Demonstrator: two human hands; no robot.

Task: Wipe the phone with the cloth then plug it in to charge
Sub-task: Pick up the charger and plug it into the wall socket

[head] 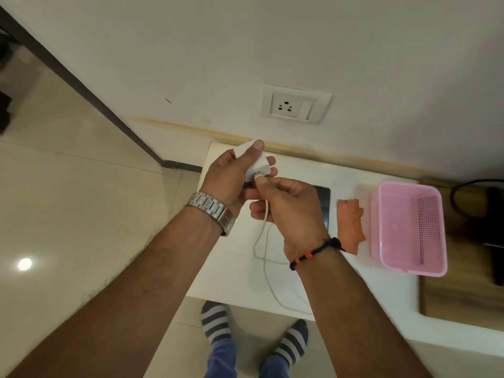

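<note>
My left hand [234, 173] grips a white charger adapter [259, 166] above the white table [234, 279]. My right hand [289, 205] pinches the plug end of a white cable [263, 241] against the adapter's port. The cable loops down over the table toward its front edge. The dark phone [324, 203] lies flat on the table, mostly hidden behind my right hand. An orange cloth [351, 225] lies crumpled on the table just right of the phone. A white wall socket [296, 106] with a switch sits on the wall above the table.
A pink plastic basket [409, 227] stands right of the cloth. Beyond it a wooden surface [461, 290] carries dark objects and a black cord [463, 186]. Tiled floor [68, 214] lies left of the table. My striped socks [215, 323] show below its front edge.
</note>
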